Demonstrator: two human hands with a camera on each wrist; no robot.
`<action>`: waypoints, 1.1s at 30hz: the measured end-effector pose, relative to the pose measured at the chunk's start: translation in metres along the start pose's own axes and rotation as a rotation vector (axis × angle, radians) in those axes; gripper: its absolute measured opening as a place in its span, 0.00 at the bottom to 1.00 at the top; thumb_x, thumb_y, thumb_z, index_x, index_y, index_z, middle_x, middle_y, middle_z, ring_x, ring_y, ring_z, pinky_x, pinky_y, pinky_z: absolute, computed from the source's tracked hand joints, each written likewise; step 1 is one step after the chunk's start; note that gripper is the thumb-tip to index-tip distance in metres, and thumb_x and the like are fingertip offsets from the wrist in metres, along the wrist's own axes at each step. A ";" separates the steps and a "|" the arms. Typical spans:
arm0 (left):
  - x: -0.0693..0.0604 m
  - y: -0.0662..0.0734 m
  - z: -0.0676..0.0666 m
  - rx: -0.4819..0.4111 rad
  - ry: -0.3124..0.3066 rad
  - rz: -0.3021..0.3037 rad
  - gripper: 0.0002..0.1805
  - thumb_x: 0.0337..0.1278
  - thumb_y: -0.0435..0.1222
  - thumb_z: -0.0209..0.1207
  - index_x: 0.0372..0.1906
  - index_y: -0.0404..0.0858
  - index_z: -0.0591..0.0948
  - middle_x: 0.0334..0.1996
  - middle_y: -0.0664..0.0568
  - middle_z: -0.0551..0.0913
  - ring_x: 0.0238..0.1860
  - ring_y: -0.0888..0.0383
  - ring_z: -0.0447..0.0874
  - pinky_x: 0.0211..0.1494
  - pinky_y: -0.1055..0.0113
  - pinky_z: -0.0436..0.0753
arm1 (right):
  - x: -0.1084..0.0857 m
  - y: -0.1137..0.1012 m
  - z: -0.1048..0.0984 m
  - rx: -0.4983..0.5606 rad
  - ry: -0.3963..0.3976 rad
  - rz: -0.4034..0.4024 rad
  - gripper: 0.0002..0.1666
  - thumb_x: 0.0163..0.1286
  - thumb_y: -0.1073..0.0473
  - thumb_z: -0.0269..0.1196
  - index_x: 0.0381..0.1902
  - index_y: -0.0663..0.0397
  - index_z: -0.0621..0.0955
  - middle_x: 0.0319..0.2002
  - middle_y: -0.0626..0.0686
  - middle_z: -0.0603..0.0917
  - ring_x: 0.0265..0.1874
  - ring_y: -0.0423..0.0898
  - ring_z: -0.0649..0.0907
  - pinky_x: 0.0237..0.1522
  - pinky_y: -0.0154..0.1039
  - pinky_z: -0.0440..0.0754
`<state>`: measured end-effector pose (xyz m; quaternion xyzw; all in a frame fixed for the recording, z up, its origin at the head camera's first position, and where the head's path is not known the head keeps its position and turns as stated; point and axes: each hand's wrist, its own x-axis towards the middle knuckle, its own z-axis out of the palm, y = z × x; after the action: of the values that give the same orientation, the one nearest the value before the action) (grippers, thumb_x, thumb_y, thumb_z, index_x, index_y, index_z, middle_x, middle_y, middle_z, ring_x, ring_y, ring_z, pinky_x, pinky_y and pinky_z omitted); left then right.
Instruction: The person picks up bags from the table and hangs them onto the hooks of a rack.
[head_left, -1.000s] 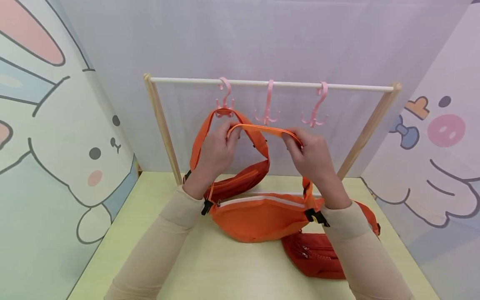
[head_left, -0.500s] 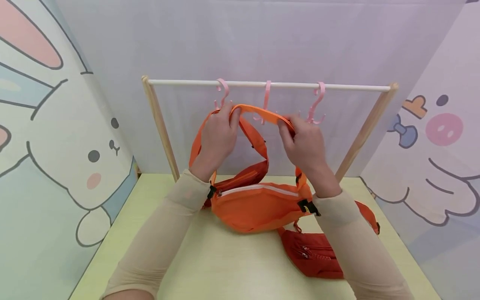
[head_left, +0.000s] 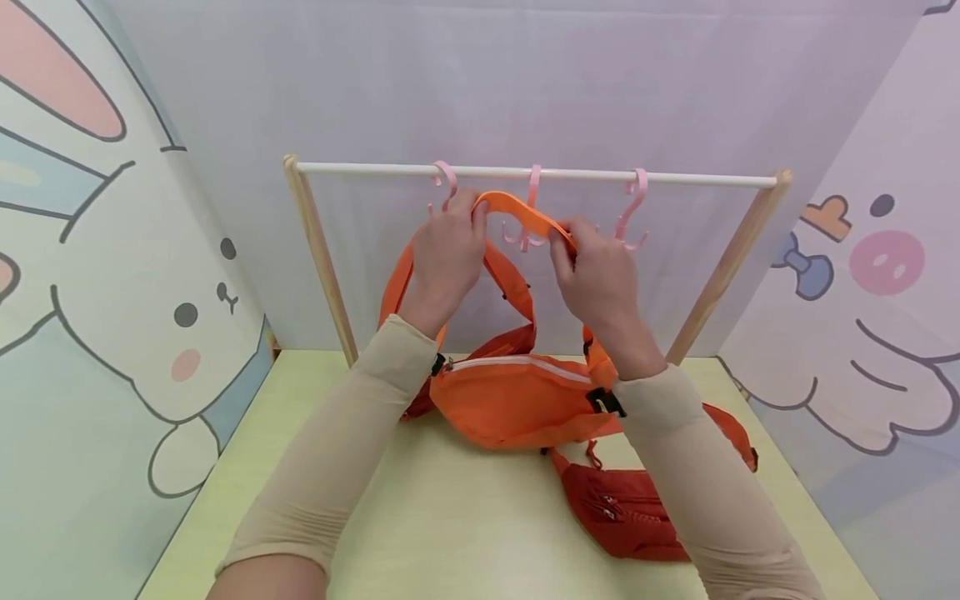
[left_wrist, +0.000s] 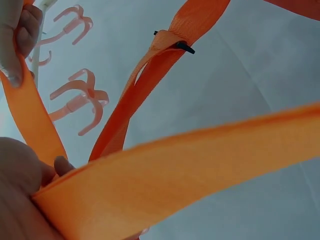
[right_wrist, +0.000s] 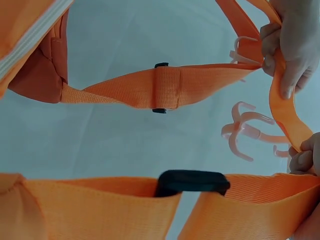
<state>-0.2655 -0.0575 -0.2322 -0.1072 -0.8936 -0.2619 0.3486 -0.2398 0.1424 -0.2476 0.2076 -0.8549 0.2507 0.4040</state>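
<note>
While left hand (head_left: 450,252) and right hand (head_left: 600,279) grip strap (head_left: 517,208), orange bag (head_left: 517,404) hangs below them.

The left fingers (right_wrist: 270,44) and right fingers (right_wrist: 301,161) hold one orange strap (right_wrist: 281,107), bowed between them. Just beside that span a pink hook (right_wrist: 251,131) spreads its prongs. From near the left fingers a second strap (right_wrist: 200,80) runs to a reddish bag (right_wrist: 42,80). Webbing (right_wrist: 105,210) with a black slider (right_wrist: 192,181) leads from the right fingers.
</note>
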 end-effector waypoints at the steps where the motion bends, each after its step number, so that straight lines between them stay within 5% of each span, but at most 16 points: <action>1: 0.001 0.000 0.001 0.010 -0.001 -0.004 0.17 0.86 0.47 0.47 0.55 0.40 0.80 0.22 0.50 0.74 0.20 0.53 0.72 0.27 0.62 0.77 | 0.001 0.000 0.001 -0.008 -0.008 0.003 0.16 0.84 0.54 0.57 0.49 0.63 0.83 0.23 0.56 0.74 0.18 0.50 0.68 0.23 0.44 0.70; 17: -0.001 0.002 0.011 0.152 -0.072 0.012 0.17 0.85 0.44 0.50 0.64 0.43 0.80 0.29 0.50 0.80 0.19 0.54 0.74 0.27 0.63 0.80 | 0.000 0.007 0.008 -0.049 -0.111 0.053 0.15 0.85 0.54 0.56 0.49 0.61 0.81 0.23 0.56 0.75 0.18 0.53 0.72 0.23 0.46 0.74; 24: -0.015 -0.001 0.011 0.127 -0.091 0.026 0.15 0.85 0.43 0.50 0.63 0.42 0.79 0.20 0.51 0.74 0.17 0.53 0.71 0.23 0.63 0.75 | -0.003 0.017 0.014 -0.047 -0.148 0.082 0.15 0.85 0.52 0.55 0.49 0.59 0.80 0.23 0.55 0.74 0.19 0.53 0.72 0.24 0.46 0.73; 33: -0.032 -0.003 0.014 0.076 -0.099 -0.005 0.15 0.84 0.44 0.52 0.60 0.40 0.79 0.22 0.51 0.74 0.18 0.54 0.71 0.22 0.65 0.75 | -0.005 0.027 0.019 -0.052 -0.159 0.111 0.15 0.85 0.51 0.55 0.47 0.58 0.80 0.25 0.55 0.74 0.22 0.54 0.74 0.26 0.48 0.73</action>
<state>-0.2516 -0.0524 -0.2637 -0.1046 -0.9193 -0.2231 0.3069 -0.2631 0.1530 -0.2696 0.1684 -0.9007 0.2333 0.3254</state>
